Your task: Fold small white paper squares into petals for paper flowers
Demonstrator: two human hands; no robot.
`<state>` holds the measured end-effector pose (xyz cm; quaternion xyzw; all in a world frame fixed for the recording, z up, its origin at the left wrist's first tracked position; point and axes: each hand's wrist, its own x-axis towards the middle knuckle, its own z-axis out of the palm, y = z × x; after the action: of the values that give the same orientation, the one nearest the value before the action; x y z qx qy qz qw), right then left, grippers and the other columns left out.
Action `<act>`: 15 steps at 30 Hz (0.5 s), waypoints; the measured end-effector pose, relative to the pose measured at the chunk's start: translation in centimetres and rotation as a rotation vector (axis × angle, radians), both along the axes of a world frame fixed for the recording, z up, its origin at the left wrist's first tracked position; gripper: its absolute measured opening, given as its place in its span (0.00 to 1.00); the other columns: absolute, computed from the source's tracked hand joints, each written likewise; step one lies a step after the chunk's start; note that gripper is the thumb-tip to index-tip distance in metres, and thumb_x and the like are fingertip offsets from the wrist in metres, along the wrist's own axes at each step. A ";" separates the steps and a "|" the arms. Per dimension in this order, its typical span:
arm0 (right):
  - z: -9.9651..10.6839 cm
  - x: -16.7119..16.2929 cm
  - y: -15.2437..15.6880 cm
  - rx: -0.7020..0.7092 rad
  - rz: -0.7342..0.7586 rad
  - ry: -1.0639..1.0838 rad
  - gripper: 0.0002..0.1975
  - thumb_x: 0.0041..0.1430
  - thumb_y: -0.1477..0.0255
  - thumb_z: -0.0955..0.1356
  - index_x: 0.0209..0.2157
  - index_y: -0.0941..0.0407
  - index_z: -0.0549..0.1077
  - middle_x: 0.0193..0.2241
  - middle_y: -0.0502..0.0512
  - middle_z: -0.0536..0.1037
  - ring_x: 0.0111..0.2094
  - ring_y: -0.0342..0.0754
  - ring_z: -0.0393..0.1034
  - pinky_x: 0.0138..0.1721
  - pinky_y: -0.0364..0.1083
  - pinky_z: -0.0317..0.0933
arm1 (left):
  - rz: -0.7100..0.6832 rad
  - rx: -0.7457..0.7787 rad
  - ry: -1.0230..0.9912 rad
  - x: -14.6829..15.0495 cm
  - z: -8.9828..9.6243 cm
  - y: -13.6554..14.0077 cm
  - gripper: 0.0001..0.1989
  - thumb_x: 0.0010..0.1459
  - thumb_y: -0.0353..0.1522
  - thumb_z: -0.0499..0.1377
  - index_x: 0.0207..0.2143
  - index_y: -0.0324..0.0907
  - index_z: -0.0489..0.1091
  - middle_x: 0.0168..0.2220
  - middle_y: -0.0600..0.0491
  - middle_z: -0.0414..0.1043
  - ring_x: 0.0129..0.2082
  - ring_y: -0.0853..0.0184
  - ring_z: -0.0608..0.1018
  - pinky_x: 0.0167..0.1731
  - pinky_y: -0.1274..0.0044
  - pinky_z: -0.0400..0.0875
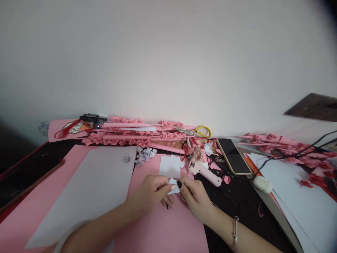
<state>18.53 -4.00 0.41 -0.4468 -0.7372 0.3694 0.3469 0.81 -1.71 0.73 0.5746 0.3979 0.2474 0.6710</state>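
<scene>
Between both hands is a small folded piece of white paper, held above the pink paper sheet. My left hand pinches its left side with thumb and fingers. On the right edge, my right hand grips the same piece, its dark-nailed thumb on top. Just beyond the hands lies a white paper square. Several small white folded paper flowers sit in a cluster to the left of that square. A pink glue gun rests to the right of it.
Pink paper flower stems line the wall, with yellow-handled scissors beside them. A phone and a white earphone case lie at right, near black cables. A large white sheet covers pink paper at left.
</scene>
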 end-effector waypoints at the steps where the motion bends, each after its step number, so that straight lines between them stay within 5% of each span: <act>1: 0.0 0.0 0.0 -0.011 0.003 0.001 0.14 0.66 0.70 0.56 0.24 0.55 0.59 0.17 0.44 0.59 0.18 0.41 0.52 0.21 0.41 0.48 | 0.001 0.007 0.004 0.0 0.0 0.0 0.12 0.56 0.38 0.56 0.25 0.39 0.66 0.22 0.53 0.75 0.22 0.65 0.79 0.22 0.77 0.71; 15: 0.3 0.0 0.4 -0.026 -0.033 -0.022 0.14 0.64 0.72 0.57 0.23 0.55 0.58 0.17 0.45 0.60 0.19 0.41 0.52 0.21 0.41 0.48 | -0.063 -0.091 -0.093 0.0 -0.8 0.4 0.08 0.54 0.35 0.58 0.28 0.38 0.68 0.26 0.53 0.76 0.25 0.66 0.79 0.27 0.76 0.72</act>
<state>18.50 -3.59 0.66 -0.4673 -0.7287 0.3685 0.3389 0.79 -1.26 -0.07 0.5437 0.3587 0.2343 0.7216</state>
